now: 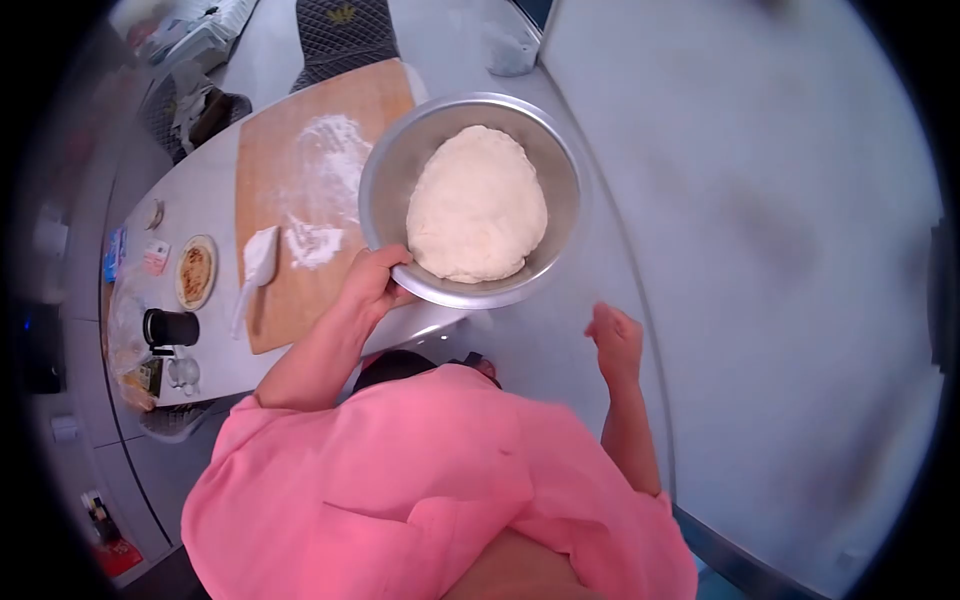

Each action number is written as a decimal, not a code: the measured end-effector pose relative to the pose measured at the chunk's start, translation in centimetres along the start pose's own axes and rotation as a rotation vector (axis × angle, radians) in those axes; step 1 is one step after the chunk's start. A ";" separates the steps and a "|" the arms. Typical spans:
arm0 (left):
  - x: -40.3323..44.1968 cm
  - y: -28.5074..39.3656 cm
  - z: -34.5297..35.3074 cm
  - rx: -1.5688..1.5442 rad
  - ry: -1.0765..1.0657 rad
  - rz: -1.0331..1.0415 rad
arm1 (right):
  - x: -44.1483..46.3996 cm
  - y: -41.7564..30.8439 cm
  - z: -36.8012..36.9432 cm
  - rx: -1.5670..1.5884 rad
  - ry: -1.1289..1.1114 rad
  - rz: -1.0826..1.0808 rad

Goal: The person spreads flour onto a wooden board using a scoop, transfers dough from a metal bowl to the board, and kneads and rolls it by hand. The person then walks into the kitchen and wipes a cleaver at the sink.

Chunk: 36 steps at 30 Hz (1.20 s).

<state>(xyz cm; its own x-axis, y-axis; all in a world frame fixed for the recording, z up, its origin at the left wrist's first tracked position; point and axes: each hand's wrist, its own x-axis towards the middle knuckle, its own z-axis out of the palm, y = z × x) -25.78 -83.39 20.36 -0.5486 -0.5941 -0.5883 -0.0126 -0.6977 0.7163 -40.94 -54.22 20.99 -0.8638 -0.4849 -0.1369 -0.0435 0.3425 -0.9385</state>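
Note:
My left hand (pixel 375 277) grips the near-left rim of a wide metal bowl (pixel 563 190), thumb over the edge. A big pale lump of dough (pixel 478 205) lies in the bowl, smooth and rounded. The bowl is held up over the right end of the table and partly hides the board. To the right of the bowl and apart from it, my right hand (pixel 615 340) hangs in the air with its fingers curled in; nothing shows in it.
A wooden board (pixel 268 180) with scattered flour (pixel 335 150) lies on the white table (pixel 225 360). On it rests a white, floury scoop (pixel 261 257). Left of it are a flatbread (pixel 196 272) on a plate and a black mug (pixel 172 328). A large pale panel (pixel 760 250) stands at right.

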 end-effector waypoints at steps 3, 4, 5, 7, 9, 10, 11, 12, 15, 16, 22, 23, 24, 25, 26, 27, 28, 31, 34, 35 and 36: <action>4.0 -3.5 2.3 0.003 -0.108 -0.182 | -0.4 3.7 -4.8 0.081 0.162 0.099; 4.8 -4.4 3.2 -0.002 -0.100 -0.183 | -0.3 4.4 -5.5 0.078 0.154 0.101; 5.0 -5.0 4.6 0.002 -0.118 -0.197 | -0.4 4.4 -6.5 0.058 0.221 0.170; 5.0 -4.9 7.7 -0.021 -0.124 -0.184 | 0.3 3.6 -7.9 0.030 0.260 0.209; 4.2 -4.2 10.2 0.122 -0.039 -0.214 | 2.1 2.9 -8.9 0.020 0.275 0.194; 5.5 -5.2 10.7 0.022 -0.029 -0.202 | 3.6 2.5 -9.6 0.010 0.239 0.174; 11.1 -8.5 7.1 0.021 0.029 -0.142 | 7.6 8.7 -5.7 0.075 0.172 0.124; 12.9 -9.1 7.1 0.024 0.072 -0.115 | 10.1 9.9 -5.2 0.098 0.130 0.087; 16.0 -9.7 7.8 0.041 0.150 -0.074 | 16.5 9.7 -5.8 0.034 0.043 0.024; 16.7 -9.2 8.2 0.042 0.166 -0.065 | 18.5 9.1 -5.9 0.022 0.024 0.020; 18.0 -5.1 13.4 -0.032 0.388 0.032 | 31.4 2.1 -4.8 -0.018 -0.203 -0.035; 19.3 -3.5 14.0 0.006 0.407 -0.017 | 34.3 1.3 -4.6 -0.015 -0.210 -0.038; 21.1 -3.9 13.3 -0.059 0.386 0.032 | 36.8 0.6 -4.6 -0.038 -0.204 -0.116; 21.1 -3.7 12.5 -0.054 0.391 0.027 | 38.0 0.1 -4.6 -0.067 -0.195 -0.177; 21.7 -3.0 12.6 -0.124 0.391 0.020 | 40.1 -0.4 -4.8 -0.058 -0.199 -0.170; 22.4 -2.3 12.8 -0.192 0.388 0.019 | 42.1 -0.8 -4.6 0.010 -0.202 -0.143; 23.1 -1.9 13.1 -0.277 0.429 0.070 | 44.0 -1.1 -4.5 0.074 -0.208 -0.112; 23.9 0.0 13.9 -0.390 0.522 0.136 | 50.6 -0.5 -3.7 0.064 -0.261 -0.138; 26.3 2.6 15.1 -0.506 0.632 0.225 | 58.6 -1.9 -2.7 -0.052 -0.260 -0.141; 27.0 2.9 14.9 -0.563 0.679 0.273 | 61.4 -2.3 -1.6 -0.058 -0.286 -0.137; 27.7 3.4 14.8 -0.586 0.735 0.296 | 64.3 -3.1 -0.3 -0.015 -0.302 -0.130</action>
<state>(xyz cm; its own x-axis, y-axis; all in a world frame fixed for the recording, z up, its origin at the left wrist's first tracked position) -53.42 -96.28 12.11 0.1960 -0.7396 -0.6439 0.5665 -0.4505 0.6900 -96.50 -86.24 15.17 -0.6626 -0.7414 -0.1063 -0.1529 0.2729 -0.9498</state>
